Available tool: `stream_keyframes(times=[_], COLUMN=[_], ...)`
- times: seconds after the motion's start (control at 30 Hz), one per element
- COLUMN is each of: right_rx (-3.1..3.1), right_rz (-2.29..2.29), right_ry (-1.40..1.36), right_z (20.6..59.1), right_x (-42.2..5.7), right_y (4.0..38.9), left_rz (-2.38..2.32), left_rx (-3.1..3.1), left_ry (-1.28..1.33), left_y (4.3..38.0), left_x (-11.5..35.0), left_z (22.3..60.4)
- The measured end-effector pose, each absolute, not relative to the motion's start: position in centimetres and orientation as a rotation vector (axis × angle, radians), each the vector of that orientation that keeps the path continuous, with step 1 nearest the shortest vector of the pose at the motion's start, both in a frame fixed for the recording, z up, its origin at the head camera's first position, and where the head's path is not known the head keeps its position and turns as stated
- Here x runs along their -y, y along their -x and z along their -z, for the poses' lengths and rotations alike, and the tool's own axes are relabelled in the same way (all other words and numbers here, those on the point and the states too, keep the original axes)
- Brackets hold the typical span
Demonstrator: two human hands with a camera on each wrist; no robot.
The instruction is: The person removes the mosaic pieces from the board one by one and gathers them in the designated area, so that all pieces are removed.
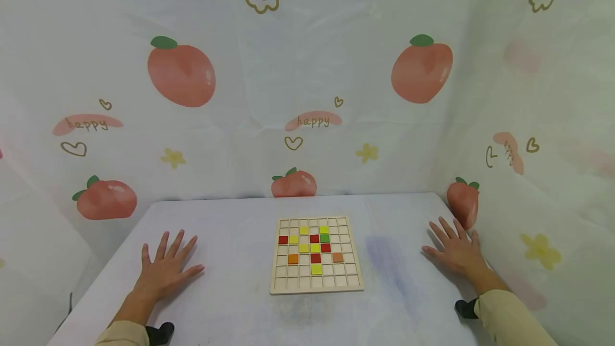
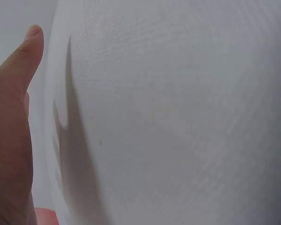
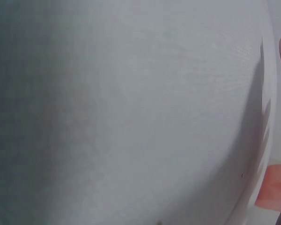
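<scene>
A square wooden grid board (image 1: 317, 289) lies flat on the white table in the head view, between the two hands. Several coloured square tiles sit in its cells: yellow ones, dark red ones, a green tile (image 1: 324, 238), an orange tile (image 1: 293, 259) and a salmon-coloured tile (image 1: 338, 257). To the board's left, my left hand (image 1: 163, 274) is spread palm down with straight fingers, holding nothing. My right hand (image 1: 456, 252) is likewise spread out by the table's right edge, well away from the board. In the left wrist view the thumb (image 2: 25, 56) stands apart over its shadow.
The white table (image 1: 230, 260) has a faint bluish stain (image 1: 384, 260) right of the board. White cloth printed with peaches (image 1: 182, 75), flowers and the word "happy" hangs behind and at both sides. Black straps (image 1: 160, 333) show at both wrists beside beige sleeves.
</scene>
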State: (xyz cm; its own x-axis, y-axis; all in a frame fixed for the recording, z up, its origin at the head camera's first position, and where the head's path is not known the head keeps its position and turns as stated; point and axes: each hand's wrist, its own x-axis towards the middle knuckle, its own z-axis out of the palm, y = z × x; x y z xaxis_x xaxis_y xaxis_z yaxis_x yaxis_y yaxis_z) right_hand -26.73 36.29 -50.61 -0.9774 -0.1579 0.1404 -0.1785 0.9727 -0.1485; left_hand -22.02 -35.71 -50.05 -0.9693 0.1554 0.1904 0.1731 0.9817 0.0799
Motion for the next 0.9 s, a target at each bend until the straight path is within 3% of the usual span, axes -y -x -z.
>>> stream_keyframes(times=[0.9], right_rx=[2.883], right_rz=[-0.363], right_ry=[-0.465], right_z=[50.2], right_x=[-32.0], right_y=[27.5], left_rz=[0.397], left_rx=[2.909], left_ry=[0.321], left_y=[22.7], left_x=[32.3], left_z=[50.8])
